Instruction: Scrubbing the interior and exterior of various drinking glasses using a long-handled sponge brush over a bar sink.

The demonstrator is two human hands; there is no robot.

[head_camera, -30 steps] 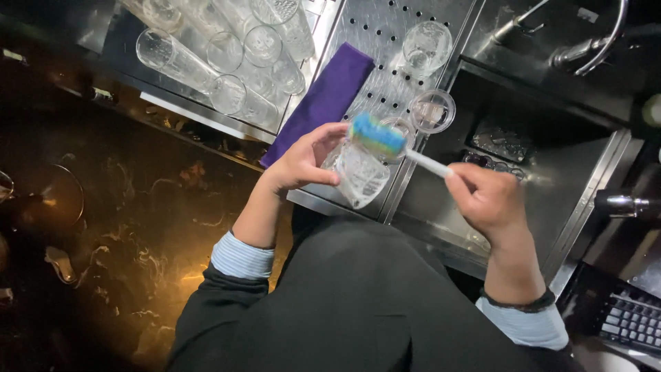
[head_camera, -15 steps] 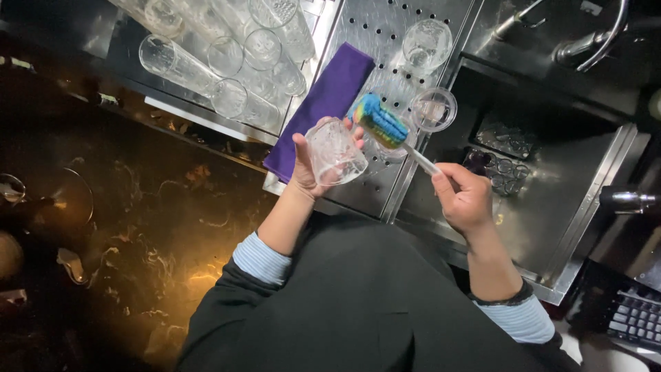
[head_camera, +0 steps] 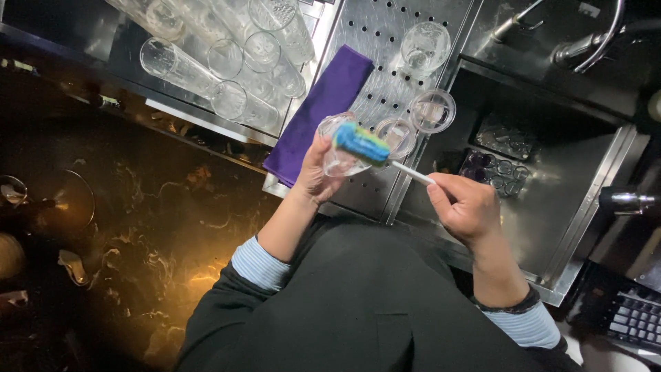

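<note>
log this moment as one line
left hand: holds glass | right hand: holds sponge brush at glass | over drainboard

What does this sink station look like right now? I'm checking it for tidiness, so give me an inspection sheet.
Surface: perforated steel drainboard beside a steel sink basin.
Job's things: clear cut-glass tumbler; blue-green sponge brush with white handle, its head at the tumbler.
Clutter: folded purple cloth; three clear glasses on the drainboard; tall glasses lying in a rack.
Grippers: left hand holds the tumbler; right hand holds the brush handle.
Cables: nothing seen.
Surroundings: dark marbled counter; keyboard.
</note>
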